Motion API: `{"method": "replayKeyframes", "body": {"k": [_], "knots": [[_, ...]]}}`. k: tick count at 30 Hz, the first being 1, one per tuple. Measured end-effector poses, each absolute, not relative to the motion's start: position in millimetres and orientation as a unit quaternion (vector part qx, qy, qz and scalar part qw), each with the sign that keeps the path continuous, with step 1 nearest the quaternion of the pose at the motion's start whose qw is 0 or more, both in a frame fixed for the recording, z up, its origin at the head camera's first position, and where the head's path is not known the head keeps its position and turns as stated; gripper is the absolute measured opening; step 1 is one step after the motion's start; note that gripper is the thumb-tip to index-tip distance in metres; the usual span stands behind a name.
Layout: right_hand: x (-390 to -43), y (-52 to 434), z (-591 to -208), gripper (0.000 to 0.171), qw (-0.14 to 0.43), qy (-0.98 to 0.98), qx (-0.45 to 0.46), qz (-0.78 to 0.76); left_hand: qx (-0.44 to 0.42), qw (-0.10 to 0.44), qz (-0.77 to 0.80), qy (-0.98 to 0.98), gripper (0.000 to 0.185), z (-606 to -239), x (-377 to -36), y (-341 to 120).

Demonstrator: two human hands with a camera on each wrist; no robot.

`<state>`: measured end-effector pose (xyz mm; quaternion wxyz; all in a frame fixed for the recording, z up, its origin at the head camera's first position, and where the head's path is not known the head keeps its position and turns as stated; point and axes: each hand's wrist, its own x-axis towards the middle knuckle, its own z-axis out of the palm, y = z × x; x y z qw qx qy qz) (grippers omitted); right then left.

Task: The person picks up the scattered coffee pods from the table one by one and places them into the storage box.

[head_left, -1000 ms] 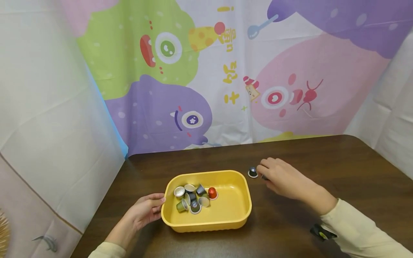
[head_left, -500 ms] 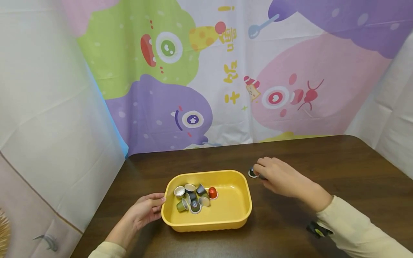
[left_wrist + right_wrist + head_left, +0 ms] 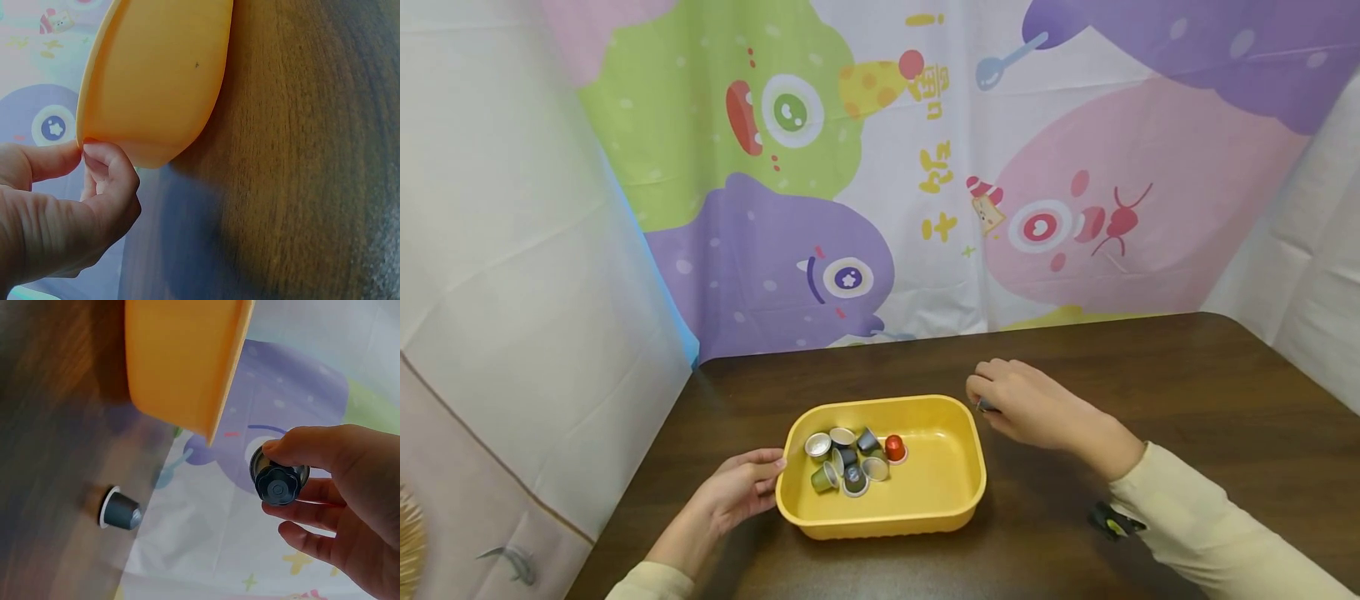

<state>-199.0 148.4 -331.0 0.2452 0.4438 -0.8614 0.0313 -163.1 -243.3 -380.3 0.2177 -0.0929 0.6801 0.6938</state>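
My left hand (image 3: 739, 493) pinches the left rim of a yellow plastic tub (image 3: 887, 528), its thumb on the rim in the left wrist view. Beyond the tub's right rim, my right hand (image 3: 1030, 404) holds a dark coffee capsule (image 3: 278, 482) between thumb and fingers, above the table. A second dark capsule (image 3: 120, 509) stands on the table below that hand; the hand hides it in the head view. Inside the tub, several grey, black and green capsules (image 3: 823, 477) cluster at the left, with a red capsule (image 3: 895, 448) beside them.
The dark brown tabletop (image 3: 1187, 400) runs back to a white curtain (image 3: 925, 292) printed with cartoon monsters. White cloth hangs at both sides. A black strap piece (image 3: 1112, 521) hangs under the right sleeve (image 3: 1195, 508).
My right hand has moved left toward the tub with the capsule in its fingers, passing over the standing capsule and covering it. The left hand and the tub have stayed put.
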Motion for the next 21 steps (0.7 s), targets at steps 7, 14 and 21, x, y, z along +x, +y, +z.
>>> {"method": "replayKeyframes", "body": {"k": [7, 14, 21], "knots": [[-201, 134, -324, 0.023, 0.233, -0.858, 0.456, 0.042, -0.092, 0.217, 0.692, 0.683, 0.049, -381, -164, -244], [-201, 117, -315, 0.018, 0.202, -0.866, 0.456, 0.04, -0.083, 0.22, 0.697, 0.677, 0.049, -381, -162, -243], [-203, 100, -306, 0.017, 0.175, -0.872, 0.455, 0.042, -0.078, 0.223, 0.701, 0.673, 0.046, -381, -162, -244]]}}
